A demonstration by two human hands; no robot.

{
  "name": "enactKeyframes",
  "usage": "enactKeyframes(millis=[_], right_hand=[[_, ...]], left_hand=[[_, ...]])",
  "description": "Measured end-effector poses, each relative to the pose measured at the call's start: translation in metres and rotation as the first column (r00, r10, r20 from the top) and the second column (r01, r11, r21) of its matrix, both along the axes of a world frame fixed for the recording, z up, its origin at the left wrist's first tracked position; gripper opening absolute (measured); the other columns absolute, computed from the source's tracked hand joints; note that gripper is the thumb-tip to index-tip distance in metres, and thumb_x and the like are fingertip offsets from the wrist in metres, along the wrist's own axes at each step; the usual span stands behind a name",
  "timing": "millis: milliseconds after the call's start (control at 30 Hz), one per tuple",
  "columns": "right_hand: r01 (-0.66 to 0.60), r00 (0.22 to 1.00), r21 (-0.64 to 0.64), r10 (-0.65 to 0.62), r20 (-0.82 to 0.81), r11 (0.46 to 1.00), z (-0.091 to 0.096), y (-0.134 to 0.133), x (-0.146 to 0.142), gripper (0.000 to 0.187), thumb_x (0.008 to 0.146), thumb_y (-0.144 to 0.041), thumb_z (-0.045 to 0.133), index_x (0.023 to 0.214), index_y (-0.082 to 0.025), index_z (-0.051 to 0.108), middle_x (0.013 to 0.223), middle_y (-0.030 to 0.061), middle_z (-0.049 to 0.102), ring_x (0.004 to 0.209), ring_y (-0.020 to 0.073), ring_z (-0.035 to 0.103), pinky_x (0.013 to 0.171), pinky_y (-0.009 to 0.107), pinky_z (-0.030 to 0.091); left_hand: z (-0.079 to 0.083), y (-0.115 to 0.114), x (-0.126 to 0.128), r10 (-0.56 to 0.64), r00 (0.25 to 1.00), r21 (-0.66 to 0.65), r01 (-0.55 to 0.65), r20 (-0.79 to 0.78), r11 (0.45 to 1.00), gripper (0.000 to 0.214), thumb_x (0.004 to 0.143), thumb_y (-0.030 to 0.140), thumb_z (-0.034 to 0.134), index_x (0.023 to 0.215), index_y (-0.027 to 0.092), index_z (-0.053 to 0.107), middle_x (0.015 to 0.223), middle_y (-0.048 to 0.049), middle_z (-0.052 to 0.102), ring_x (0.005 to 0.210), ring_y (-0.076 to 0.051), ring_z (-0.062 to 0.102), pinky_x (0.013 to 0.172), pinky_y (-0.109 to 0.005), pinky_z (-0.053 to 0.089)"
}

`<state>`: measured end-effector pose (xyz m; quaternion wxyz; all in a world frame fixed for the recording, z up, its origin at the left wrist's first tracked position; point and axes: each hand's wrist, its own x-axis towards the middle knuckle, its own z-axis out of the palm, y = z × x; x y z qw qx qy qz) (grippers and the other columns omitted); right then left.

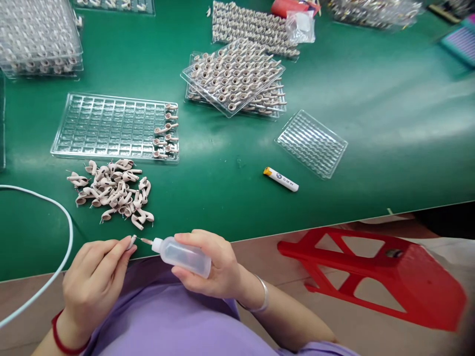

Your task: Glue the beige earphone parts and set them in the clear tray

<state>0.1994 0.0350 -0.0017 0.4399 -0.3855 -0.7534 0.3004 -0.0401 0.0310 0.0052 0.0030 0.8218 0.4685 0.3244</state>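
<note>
My left hand [94,277] pinches a small beige earpiece part [132,241] between thumb and fingertips at the green table's front edge. My right hand [213,264] is wrapped round a small clear squeeze bottle [181,255], lying sideways. The bottle's thin nozzle [145,241] points left and almost touches the part. Just beyond my hands lies a loose pile of the same beige parts [113,190]. Behind the pile sits a clear compartment tray [107,127] with a few parts in its right-hand columns.
Stacked trays full of parts [233,74] stand at mid-table, more at the far left [39,39] and back. A small empty clear tray [311,143] and a white tube [281,179] lie to the right. A white cable [55,205] curves at left. A red stool [374,272] stands below the table edge.
</note>
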Motion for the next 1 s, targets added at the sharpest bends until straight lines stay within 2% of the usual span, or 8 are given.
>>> enactKeyframes(millis=[300, 433, 500, 567, 633, 700, 800, 1000], right_hand=[[0.004, 1.0, -0.011, -0.004, -0.002, 1.0, -0.001, -0.001, 0.0, 0.051, 0.078, -0.025, 0.07, 0.125, -0.025, 0.052, 0.091, 0.0059, 0.073, 0.065, 0.0178, 0.065, 0.061, 0.031, 0.055], [0.016, 0.983, -0.185, -0.049, -0.178, 0.983, 0.001, -0.002, 0.002, 0.046, 0.076, -0.026, 0.074, 0.119, -0.026, 0.058, 0.095, 0.0053, 0.072, 0.066, 0.0155, 0.065, 0.059, 0.028, 0.054], [0.004, 0.943, -0.385, -0.132, -0.306, 0.923, 0.004, 0.0, 0.001, 0.044, 0.076, -0.028, 0.076, 0.117, -0.027, 0.059, 0.093, 0.0033, 0.07, 0.064, 0.0133, 0.062, 0.055, 0.025, 0.052], [-0.065, 0.882, -0.582, -0.226, -0.414, 0.811, 0.007, 0.004, -0.002, 0.046, 0.073, -0.03, 0.079, 0.115, -0.027, 0.059, 0.089, 0.0013, 0.068, 0.065, 0.0129, 0.062, 0.056, 0.025, 0.053], [-0.197, 0.8, -0.696, -0.298, -0.521, 0.691, 0.009, 0.008, -0.009, 0.051, 0.068, -0.031, 0.083, 0.112, -0.027, 0.058, 0.085, -0.0004, 0.066, 0.068, 0.0133, 0.063, 0.06, 0.026, 0.054], [-0.346, 0.697, -0.714, -0.343, -0.63, 0.609, 0.01, 0.011, -0.017, 0.056, 0.061, -0.033, 0.088, 0.107, -0.027, 0.056, 0.081, -0.0026, 0.065, 0.067, 0.0124, 0.062, 0.062, 0.026, 0.054], [-0.497, 0.572, -0.683, -0.389, -0.722, 0.536, 0.011, 0.011, -0.03, 0.063, 0.053, -0.035, 0.092, 0.103, -0.025, 0.055, 0.075, -0.0044, 0.065, 0.063, 0.0106, 0.059, 0.06, 0.023, 0.051], [-0.637, 0.446, -0.609, -0.419, -0.791, 0.473, 0.014, 0.0, -0.043, 0.072, 0.051, -0.04, 0.093, 0.108, -0.024, 0.052, 0.072, -0.0057, 0.063, 0.058, 0.0076, 0.053, 0.053, 0.019, 0.044]], left_hand=[[-0.001, -0.001, -0.001, 0.006, 1.0, 0.0, -0.006, 0.003, 1.0, 0.046, 0.072, 0.002, 0.075, 0.113, 0.02, 0.067, 0.085, -0.0048, 0.071, 0.072, -0.017, 0.064, 0.069, -0.032, 0.053], [-0.001, -0.001, 0.0, 0.011, 1.0, -0.016, -0.011, 0.008, 1.0, 0.046, 0.072, 0.001, 0.075, 0.112, 0.02, 0.067, 0.085, -0.0049, 0.07, 0.073, -0.018, 0.063, 0.069, -0.033, 0.053], [0.002, -0.001, 0.002, 0.009, 0.999, -0.044, -0.008, 0.04, 0.999, 0.044, 0.073, 0.001, 0.074, 0.111, 0.021, 0.067, 0.086, -0.0048, 0.07, 0.074, -0.017, 0.064, 0.069, -0.033, 0.052], [0.009, -0.003, 0.007, -0.007, 0.996, -0.076, 0.014, 0.088, 0.997, 0.043, 0.074, 0.0, 0.073, 0.111, 0.022, 0.067, 0.087, -0.0044, 0.07, 0.076, -0.018, 0.064, 0.07, -0.034, 0.052], [0.018, -0.005, 0.013, -0.041, 0.99, -0.105, 0.055, 0.138, 0.993, 0.043, 0.075, 0.0, 0.071, 0.111, 0.024, 0.067, 0.091, -0.0043, 0.07, 0.08, -0.018, 0.065, 0.072, -0.034, 0.053], [0.027, -0.008, 0.019, -0.086, 0.98, -0.12, 0.109, 0.18, 0.987, 0.043, 0.077, 0.0, 0.07, 0.112, 0.025, 0.067, 0.095, -0.0044, 0.071, 0.085, -0.02, 0.065, 0.074, -0.035, 0.054], [0.036, -0.013, 0.025, -0.147, 0.964, -0.13, 0.178, 0.221, 0.975, 0.044, 0.079, 0.001, 0.067, 0.115, 0.026, 0.066, 0.096, -0.0044, 0.071, 0.09, -0.02, 0.065, 0.076, -0.035, 0.055], [0.042, -0.016, 0.031, -0.209, 0.93, -0.117, 0.254, 0.301, 0.96, 0.043, 0.079, -0.002, 0.065, 0.115, 0.021, 0.068, 0.095, -0.0046, 0.07, 0.089, -0.018, 0.065, 0.074, -0.031, 0.056]])
